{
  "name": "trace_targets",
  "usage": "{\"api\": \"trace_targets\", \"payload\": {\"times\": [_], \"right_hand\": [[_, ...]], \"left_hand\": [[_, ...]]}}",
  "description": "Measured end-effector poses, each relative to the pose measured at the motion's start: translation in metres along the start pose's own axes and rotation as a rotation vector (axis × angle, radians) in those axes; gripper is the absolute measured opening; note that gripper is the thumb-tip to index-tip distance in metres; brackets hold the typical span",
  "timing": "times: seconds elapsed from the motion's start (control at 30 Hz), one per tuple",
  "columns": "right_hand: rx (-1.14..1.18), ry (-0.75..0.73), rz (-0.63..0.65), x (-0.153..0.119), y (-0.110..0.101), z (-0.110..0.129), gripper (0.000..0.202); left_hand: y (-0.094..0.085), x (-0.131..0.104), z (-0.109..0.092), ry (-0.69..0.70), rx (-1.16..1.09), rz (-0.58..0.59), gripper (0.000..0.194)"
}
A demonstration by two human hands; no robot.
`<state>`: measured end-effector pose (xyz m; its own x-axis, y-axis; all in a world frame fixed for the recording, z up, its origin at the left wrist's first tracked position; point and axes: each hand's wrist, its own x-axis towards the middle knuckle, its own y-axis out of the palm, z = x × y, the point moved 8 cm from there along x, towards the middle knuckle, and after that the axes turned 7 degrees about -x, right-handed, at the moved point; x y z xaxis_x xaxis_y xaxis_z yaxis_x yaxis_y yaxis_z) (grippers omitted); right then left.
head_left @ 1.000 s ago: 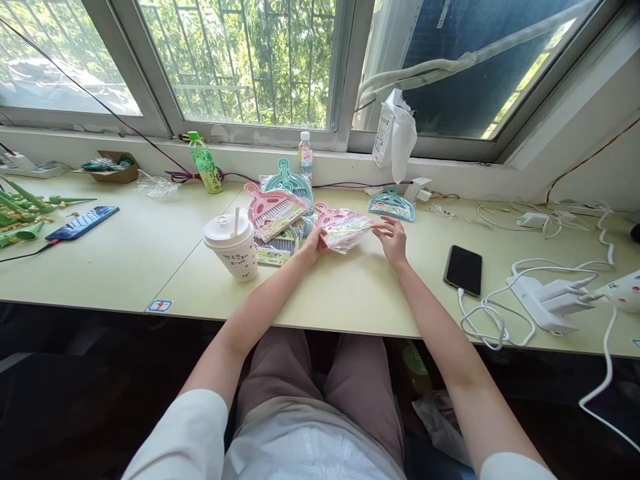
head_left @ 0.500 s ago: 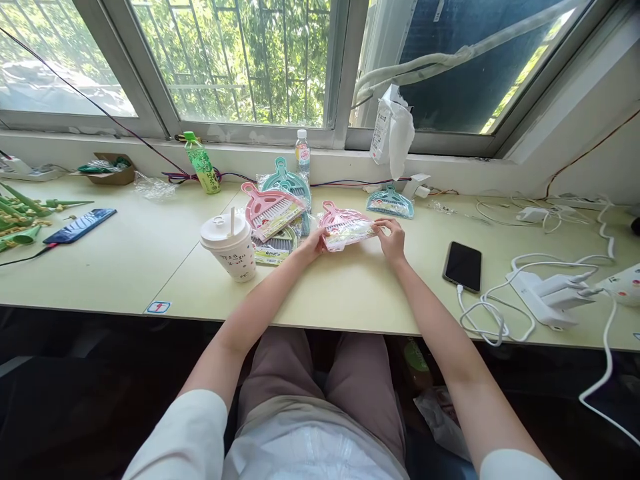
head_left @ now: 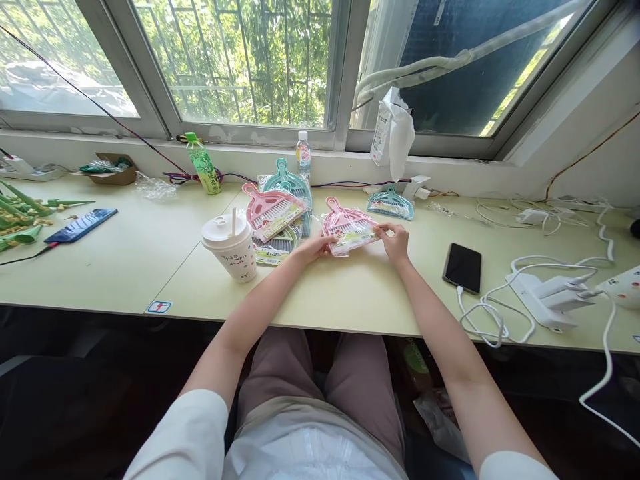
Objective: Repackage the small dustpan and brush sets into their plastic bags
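Observation:
A pink mini dustpan-and-brush set in clear wrap [head_left: 349, 229] lies tilted on the pale green table [head_left: 350, 293], gripped at both ends. My left hand [head_left: 316, 247] pinches its left edge and my right hand [head_left: 395, 241] pinches its right edge. Just left of it is a pile of similar sets: a pink one [head_left: 270, 209] on top, a teal one [head_left: 290, 181] behind, and another [head_left: 276, 248] underneath. A lone teal set [head_left: 392, 203] lies behind my right hand.
A lidded paper cup with a straw [head_left: 231, 247] stands left of my left arm. A black phone [head_left: 463, 267] on a white cable, chargers [head_left: 547, 297] and cords fill the right side. Two bottles [head_left: 202, 162] [head_left: 303, 152] and a white bag [head_left: 394, 133] sit by the window sill.
Both hands have shifted the wrapped pink set slightly and lifted its far end, so it now faces me more upright; the right hand has closed on its right edge.

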<state>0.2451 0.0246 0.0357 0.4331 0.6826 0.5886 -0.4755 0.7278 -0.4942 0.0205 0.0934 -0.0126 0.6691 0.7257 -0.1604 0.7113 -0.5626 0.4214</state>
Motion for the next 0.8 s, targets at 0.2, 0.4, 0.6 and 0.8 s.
{"api": "trace_targets", "payload": {"times": [0.2, 0.4, 0.6, 0.8], "right_hand": [[-0.069, -0.070, -0.093, -0.005, -0.008, 0.015, 0.016], [0.222, 0.074, 0.021, -0.004, 0.008, -0.002, 0.019], [0.679, 0.483, 0.349, -0.017, 0.047, -0.029, 0.063], [0.765, 0.600, 0.299, -0.015, 0.046, -0.039, 0.041]], "left_hand": [[-0.005, 0.005, 0.003, 0.045, 0.104, 0.015, 0.052], [-0.007, 0.003, -0.003, 0.079, 0.148, 0.016, 0.060], [-0.009, 0.003, -0.007, 0.083, 0.251, -0.041, 0.061], [0.010, -0.012, -0.025, 0.264, 0.395, -0.097, 0.078]]}}
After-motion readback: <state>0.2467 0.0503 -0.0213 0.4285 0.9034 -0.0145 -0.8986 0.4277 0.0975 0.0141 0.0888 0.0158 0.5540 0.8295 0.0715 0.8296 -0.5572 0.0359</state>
